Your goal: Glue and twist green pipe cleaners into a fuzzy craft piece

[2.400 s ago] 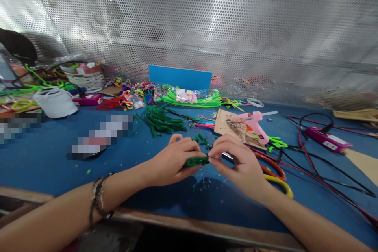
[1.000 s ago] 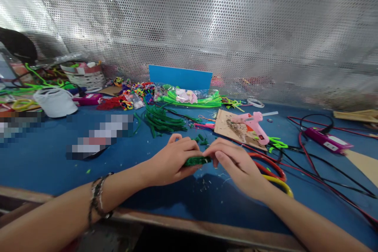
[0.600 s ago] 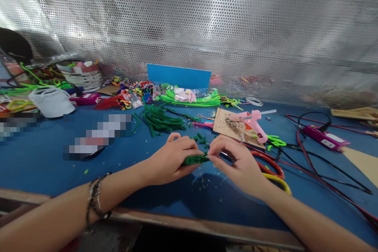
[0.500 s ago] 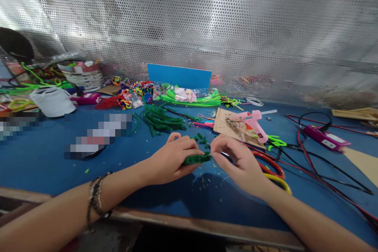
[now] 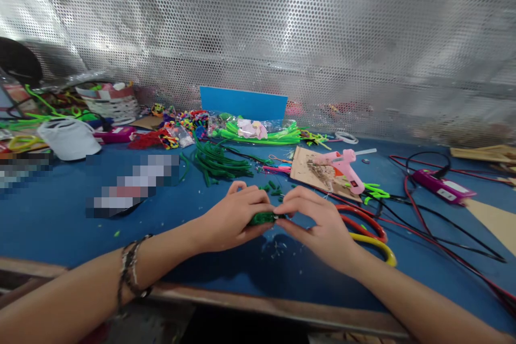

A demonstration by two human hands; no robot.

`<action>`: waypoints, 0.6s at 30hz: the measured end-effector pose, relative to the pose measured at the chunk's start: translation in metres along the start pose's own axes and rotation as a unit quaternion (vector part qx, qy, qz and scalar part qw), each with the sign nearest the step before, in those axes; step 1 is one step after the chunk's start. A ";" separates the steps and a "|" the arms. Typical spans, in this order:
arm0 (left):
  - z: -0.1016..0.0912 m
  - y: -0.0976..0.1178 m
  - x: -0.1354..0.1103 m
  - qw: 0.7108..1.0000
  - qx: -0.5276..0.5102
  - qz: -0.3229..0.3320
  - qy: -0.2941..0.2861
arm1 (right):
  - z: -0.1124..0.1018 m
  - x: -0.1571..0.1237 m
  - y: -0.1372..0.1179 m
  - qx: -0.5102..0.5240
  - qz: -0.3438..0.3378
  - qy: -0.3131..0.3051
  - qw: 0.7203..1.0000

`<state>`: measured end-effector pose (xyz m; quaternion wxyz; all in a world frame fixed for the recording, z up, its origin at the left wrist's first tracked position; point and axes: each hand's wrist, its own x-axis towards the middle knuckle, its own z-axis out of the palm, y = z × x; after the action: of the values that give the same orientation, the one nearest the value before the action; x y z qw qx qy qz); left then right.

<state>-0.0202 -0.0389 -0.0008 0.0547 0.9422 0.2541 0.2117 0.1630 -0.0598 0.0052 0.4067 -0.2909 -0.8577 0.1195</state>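
L hand point(image 5: 236, 220): grip is clamped on fuzzy green pc point(image 5: 262, 219); R hand point(image 5: 318, 228): grip pinches its R end. Dk-green stems point(image 5: 221, 164) lie beyond on blue worktop point(image 5: 60, 215).

Could read no word, brand, number or sign anywhere. Made out pale label-like patches on the purple box point(image 5: 444, 187) at right and the magenta box point(image 5: 114, 135) at left, too small to decipher. Found no legible lettering on the pink-and-white insert point(image 5: 252, 129) either.
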 end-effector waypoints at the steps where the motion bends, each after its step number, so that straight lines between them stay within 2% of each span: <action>1: 0.000 0.000 0.000 1.000 0.002 0.000 0.000 | 0.000 0.000 -0.001 -0.001 -0.003 0.004 1.000; 4: 0.001 -0.001 0.001 1.000 0.006 0.001 -0.003 | -0.002 0.000 -0.005 0.010 0.008 0.002 1.000; 9: -0.001 0.000 0.000 1.000 0.004 -0.010 -0.011 | -0.008 -0.001 -0.007 0.086 0.094 0.006 0.992; 12: -0.001 0.001 0.000 1.000 0.000 -0.015 -0.018 | -0.009 -0.001 -0.005 0.122 0.122 0.025 0.985; 15: -0.001 0.001 0.000 1.000 -0.001 -0.017 -0.021 | -0.009 0.000 -0.002 0.115 0.132 0.024 0.984; 18: -0.001 0.001 0.001 1.000 0.000 -0.012 -0.016 | -0.008 0.002 -0.001 0.059 0.122 0.003 0.991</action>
<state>-0.0196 -0.0395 0.0008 0.0610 0.9422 0.2650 0.1959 0.1675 -0.0599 0.0116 0.4084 -0.3689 -0.8060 0.2180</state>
